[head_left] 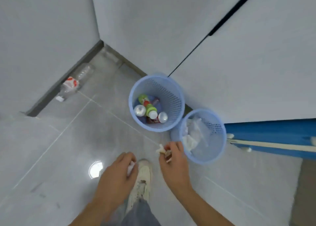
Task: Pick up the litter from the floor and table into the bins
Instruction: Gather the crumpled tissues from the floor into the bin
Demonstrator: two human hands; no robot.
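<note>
Grey floor tiles [71, 140] meet pale walls in a corner, and two blue mesh bins stand beside each other just ahead of the person's hands. Part of the job looks done: the farther bin [177, 95] already holds bottles and cans, while the nearer bin [220, 140], just to the right of the right hand's fingers, holds crumpled white paper.

The left hand [119, 171] has its fingers curled round a small white wad of paper [131, 167], above a white shoe [143, 179]. The right hand [172, 159] pinches a bundle of scraps [163, 151], white with something reddish-brown in it; blur makes it hard to say what these are, possibly a wrapper and tissue. Both loads are near the bins but not yet over either rim, so dropping them in is the step in hand.

Still left on the floor is a clear plastic bottle [75, 82] with a red and white label, lying against the skirting well away to the front-left of the left fingers. A blue surface edge [273, 131] shows to the right; whether litter remains on it cannot be told.
</note>
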